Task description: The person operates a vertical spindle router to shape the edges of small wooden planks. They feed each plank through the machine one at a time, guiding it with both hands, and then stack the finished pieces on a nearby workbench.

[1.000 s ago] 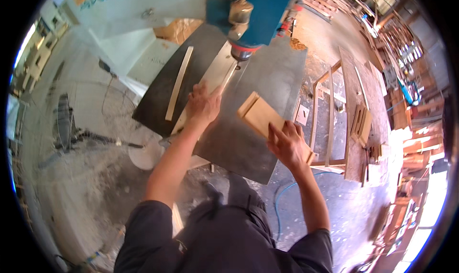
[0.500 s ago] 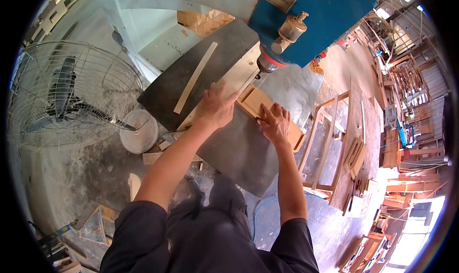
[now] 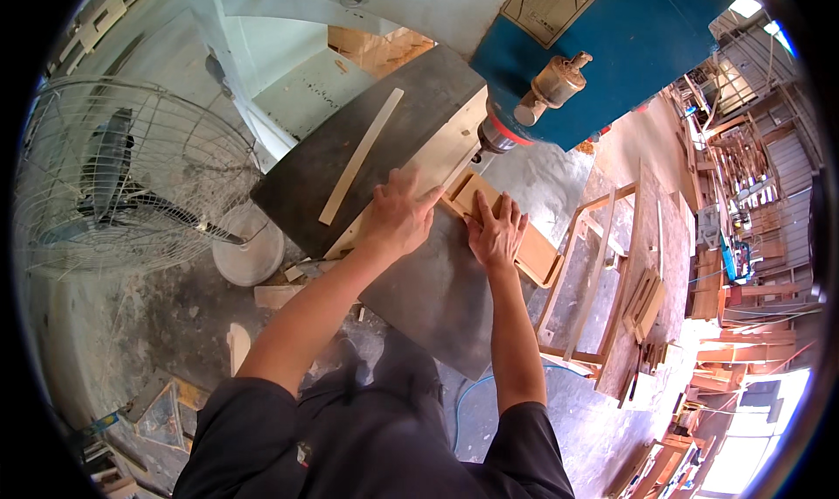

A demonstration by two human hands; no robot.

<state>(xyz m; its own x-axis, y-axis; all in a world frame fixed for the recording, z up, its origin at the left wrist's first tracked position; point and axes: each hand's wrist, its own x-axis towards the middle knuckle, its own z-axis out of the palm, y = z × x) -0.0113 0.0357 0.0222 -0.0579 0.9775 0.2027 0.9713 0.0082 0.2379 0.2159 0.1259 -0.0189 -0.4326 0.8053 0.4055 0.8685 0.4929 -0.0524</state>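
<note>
My left hand [image 3: 400, 217] lies flat on a pale wooden board [image 3: 435, 154] that rests on the dark metal machine table [image 3: 419, 298]. My right hand [image 3: 495, 233] presses down on a small flat wooden piece with a raised rim [image 3: 535, 252], next to the board. Both hands sit just below the round spindle [image 3: 494, 135] of the blue machine [image 3: 629, 45]. A thin wooden strip [image 3: 362, 155] lies loose on the table to the left of my left hand.
A large caged floor fan [image 3: 122, 180] stands at the left. A wooden frame [image 3: 587, 263] and stacked boards [image 3: 645, 302] stand to the right of the table. Wood scraps [image 3: 275, 296] lie on the dusty floor, with a blue hose [image 3: 468, 394] near my legs.
My right hand has slid the small wooden piece up the table toward the spindle and my left hand. The head view has shifted, bringing the fan into sight.
</note>
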